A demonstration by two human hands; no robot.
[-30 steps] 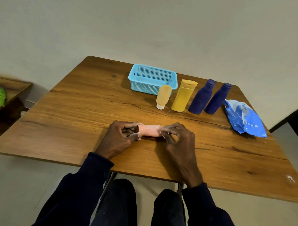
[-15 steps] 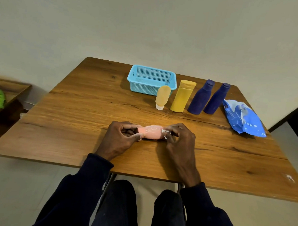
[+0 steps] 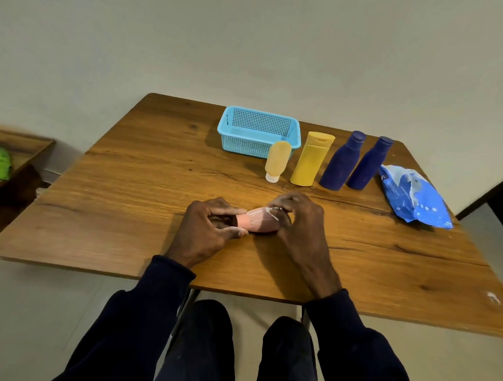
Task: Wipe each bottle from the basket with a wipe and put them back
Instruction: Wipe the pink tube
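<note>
While the left hand [image 3: 211,229] keeps the hold it had half a second ago, the right hand [image 3: 301,221] has risen and curled further over the right end of the pink bottle [image 3: 256,220]. More of the white wipe [image 3: 272,213] shows across the top of the bottle than before. Nothing else on the table [image 3: 129,185] has shifted.

The left thumb and forefinger pinch the bottle's left end, with the other fingers bent in behind it. The right hand's fingers are bent too, pinching the wipe against the bottle's right end. The bottle is held crosswise between both hands, low over the near middle of the table; I cannot tell whether it touches the wood.

It is a small, rounded bottle of smooth pink plastic, and the wipe on it is thin and creased. The table is brown wood grain with dark knots. At its far side sits the light blue basket [image 3: 246,147], rectangular, with perforated walls. Standing in a row to its right are a pale orange tube [image 3: 277,159] on a white cap, a flat-topped yellow bottle [image 3: 310,161], a first dark blue bottle [image 3: 342,162] and a second dark blue bottle [image 3: 368,163]. A crumpled, glossy blue wipe pack [image 3: 414,194] lies just beyond them.
</note>
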